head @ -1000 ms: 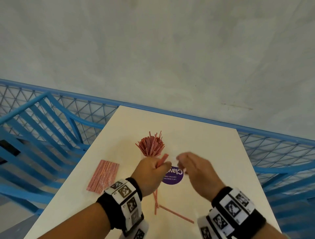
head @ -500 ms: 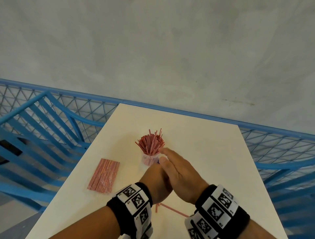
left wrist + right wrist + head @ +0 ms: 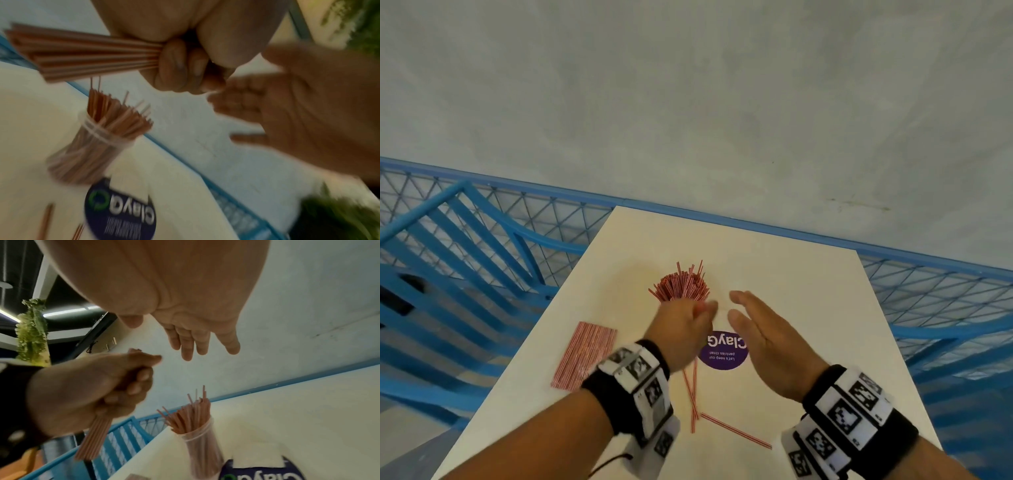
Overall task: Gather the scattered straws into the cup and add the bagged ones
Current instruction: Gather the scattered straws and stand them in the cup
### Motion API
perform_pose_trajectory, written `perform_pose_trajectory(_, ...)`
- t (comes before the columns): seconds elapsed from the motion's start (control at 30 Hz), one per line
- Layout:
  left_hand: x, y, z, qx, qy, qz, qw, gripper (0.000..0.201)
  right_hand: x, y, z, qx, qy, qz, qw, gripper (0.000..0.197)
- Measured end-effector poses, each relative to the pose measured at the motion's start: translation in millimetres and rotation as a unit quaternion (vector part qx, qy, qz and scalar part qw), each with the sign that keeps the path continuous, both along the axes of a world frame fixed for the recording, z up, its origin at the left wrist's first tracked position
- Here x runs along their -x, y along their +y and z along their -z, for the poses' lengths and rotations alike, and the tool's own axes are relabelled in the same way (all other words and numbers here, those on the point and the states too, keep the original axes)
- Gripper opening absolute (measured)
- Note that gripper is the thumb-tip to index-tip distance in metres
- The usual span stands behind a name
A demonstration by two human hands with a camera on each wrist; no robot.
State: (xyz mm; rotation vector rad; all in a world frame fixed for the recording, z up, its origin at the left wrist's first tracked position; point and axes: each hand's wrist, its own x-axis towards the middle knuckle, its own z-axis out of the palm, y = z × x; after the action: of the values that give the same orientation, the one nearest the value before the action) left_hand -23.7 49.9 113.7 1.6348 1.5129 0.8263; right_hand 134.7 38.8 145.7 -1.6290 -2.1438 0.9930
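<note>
The cup (image 3: pixel 681 301) stands upright on the bench (image 3: pixel 791 274), mostly hidden in the head view behind the left hand (image 3: pixel 681 329), which is fisted round a bundle of straws (image 3: pixel 86 53). That hand hangs above and on the near side of the cup. In the right wrist view the bundle's long axis runs steeply down out of the bottom of the fist and slants away from the cup, so the judgement is that the bundle must be swung upright over the rim before it can drop in. The left hand is plainly the nearer one to the cup's mouth. The right hand (image 3: pixel 767 342) hovers just right of the cup, fingers straight and together, holding nothing and touching nothing.

The cup is clear plastic, and red-and-white striped straws (image 3: pixel 191 412) fan out well above its rim. Nearer the person than the cup, a few loose straws (image 3: pixel 693 401) lie on the bench beside a purple round sticker (image 3: pixel 722 353). Left of the cup, well apart from it, the bagged straws (image 3: pixel 585 356) lie flat, untouched.
</note>
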Motion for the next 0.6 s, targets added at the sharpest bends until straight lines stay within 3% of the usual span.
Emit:
perform_pose_trajectory(0.1,19.3,36.4,-19.9,-0.023,-0.108,-0.106,0.988,0.05,-19.9,5.4,5.6,0.003,-0.017,0.019,1.0,0.067)
perform_pose_trajectory(0.23,31.6,83.6,-28.0,-0.063,-0.172,-0.154,0.971,0.049,-38.4,-1.1,24.5,0.028,0.019,0.052,0.998,0.067)
perform_pose_trajectory(0.37,28.5,113.9,-6.1,-0.07,-0.142,-0.185,0.97,0.047,-47.7,-8.2,44.5,0.051,0.038,0.076,0.995,0.065)
perform_pose_trajectory(0.53,24.5,125.2,33.2,-0.049,-0.062,-0.213,0.974,0.044,-56.0,-8.3,59.7,0.072,0.038,0.097,0.992,0.068)
perform_pose_trajectory(0.6,26.3,131.8,49.8,-0.058,-0.013,-0.206,0.977,0.051,-58.1,-6.4,65.2,0.071,0.034,0.101,0.992,0.067)
